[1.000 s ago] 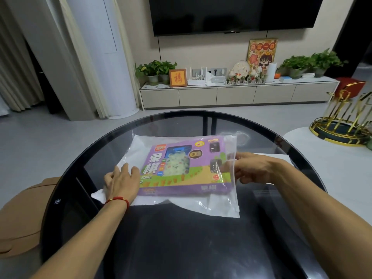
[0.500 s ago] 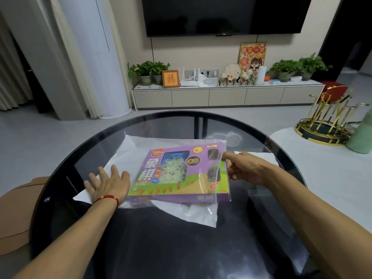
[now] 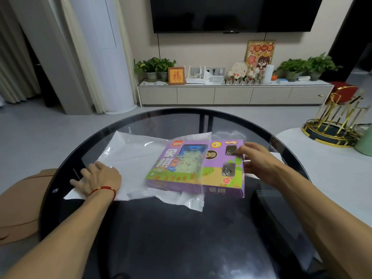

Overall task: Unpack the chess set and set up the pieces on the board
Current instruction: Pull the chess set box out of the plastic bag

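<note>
A purple chess set box [image 3: 219, 168] with a clear window lies on the round black glass table [image 3: 181, 238]. Its right part sticks out of a clear and white plastic bag [image 3: 136, 158], and the rest is still inside. My right hand [image 3: 259, 160] grips the box's right edge, thumb under and fingers on top. My left hand [image 3: 98, 178], with a red string on the wrist, presses flat on the bag's left end. No board or pieces are visible outside the box.
A brown stool [image 3: 18, 206] sits at the table's left. A white side table [image 3: 322, 158] on the right carries a gold wire rack [image 3: 334, 125] and a green bottle [image 3: 364, 139]. A TV cabinet [image 3: 233, 93] with plants stands behind.
My right hand has drawn the box to the right, partway out of the bag. My left hand stayed pressed on the bag's left end.
</note>
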`<state>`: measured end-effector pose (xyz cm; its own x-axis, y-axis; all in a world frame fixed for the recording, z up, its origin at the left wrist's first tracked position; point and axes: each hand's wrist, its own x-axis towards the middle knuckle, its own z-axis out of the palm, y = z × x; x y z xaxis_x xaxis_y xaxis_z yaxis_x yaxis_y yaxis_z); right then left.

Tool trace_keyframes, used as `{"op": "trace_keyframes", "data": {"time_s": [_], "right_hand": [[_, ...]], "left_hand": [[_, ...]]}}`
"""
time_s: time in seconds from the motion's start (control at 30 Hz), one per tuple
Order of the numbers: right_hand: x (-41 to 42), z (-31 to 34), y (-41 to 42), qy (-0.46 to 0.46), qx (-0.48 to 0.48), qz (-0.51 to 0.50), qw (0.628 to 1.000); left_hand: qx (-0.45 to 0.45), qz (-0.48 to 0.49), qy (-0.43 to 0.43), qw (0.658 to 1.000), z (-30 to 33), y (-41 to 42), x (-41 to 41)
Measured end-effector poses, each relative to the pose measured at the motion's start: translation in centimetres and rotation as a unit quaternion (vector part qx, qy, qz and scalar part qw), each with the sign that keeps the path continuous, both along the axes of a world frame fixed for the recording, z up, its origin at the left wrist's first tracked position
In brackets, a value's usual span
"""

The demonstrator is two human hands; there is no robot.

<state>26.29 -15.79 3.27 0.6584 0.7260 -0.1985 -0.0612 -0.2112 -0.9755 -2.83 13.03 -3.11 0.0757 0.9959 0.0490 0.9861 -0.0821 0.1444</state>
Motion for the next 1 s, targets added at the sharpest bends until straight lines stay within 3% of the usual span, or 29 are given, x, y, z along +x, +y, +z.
{"op": "trace_keyframes", "data": {"time_s": [0.2, 0.4, 0.53, 0.83, 0.93, 1.0], "right_hand": [[0.5, -1.1, 0.3, 0.009, 0.013, -0.052, 0.999], [0.4, -1.5, 0.7, 0.025, 0.016, -0.064, 0.998], [-0.1, -2.1, 0.8, 0.04, 0.014, -0.058, 0.997], [-3.7, -3.4, 2.2, 0.059, -0.008, -0.038, 0.997], [-4.2, -3.6, 2.3, 0.027, -0.014, -0.053, 0.998], [-4.2, -3.6, 2.2, -0.048, -0.038, -0.05, 0.997]], "left_hand": [[0.045, 0.059, -0.108, 0.991, 2.0, 2.0, -2.4], [0.111, 0.103, -0.238, 0.959, 5.8, 4.2, -5.1], [0.107, 0.144, -0.325, 0.929, 10.8, 6.5, -5.4], [0.266, 0.041, -0.383, 0.884, 22.6, 6.0, -1.2], [0.282, 0.029, -0.396, 0.873, 25.7, 5.3, -0.1], [0.305, 0.006, -0.399, 0.865, 27.2, 4.0, 0.9]]}}
